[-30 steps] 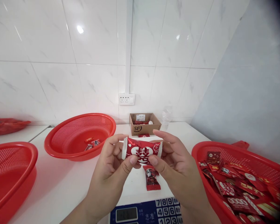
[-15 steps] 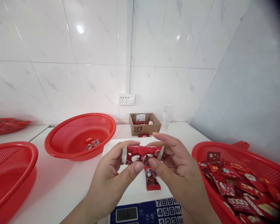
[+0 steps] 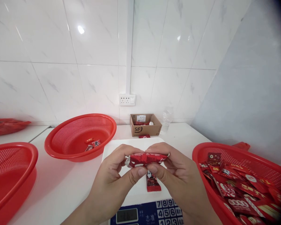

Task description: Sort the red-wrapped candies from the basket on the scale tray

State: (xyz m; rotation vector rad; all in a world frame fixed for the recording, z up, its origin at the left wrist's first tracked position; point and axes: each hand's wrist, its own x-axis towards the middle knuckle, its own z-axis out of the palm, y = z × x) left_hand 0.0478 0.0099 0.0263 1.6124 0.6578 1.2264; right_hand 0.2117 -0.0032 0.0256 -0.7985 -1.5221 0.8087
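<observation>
Both my hands pinch one red candy packet (image 3: 145, 158) with white crimped ends, held level above the white pan (image 3: 114, 147) of a scale. My left hand (image 3: 114, 181) grips its left end between thumb and fingers. The right end sits in the closed fingers of my right hand (image 3: 178, 175). Under the packet a small dark red candy (image 3: 152, 183) lies on the pan. The scale's blue panel (image 3: 154, 212) with display and keypad shows at the bottom edge.
A red basket (image 3: 243, 156) full of red packets stands at the right. A red mesh basket (image 3: 81, 136) holding a few candies sits at back left, another red basket (image 3: 11, 168) at far left. A cardboard box (image 3: 145, 125) and a clear bottle (image 3: 165, 120) stand by the tiled wall.
My hands have lowered the packet toward the scale pan and tipped it forward, so its printed face now points down and only its top edge shows.
</observation>
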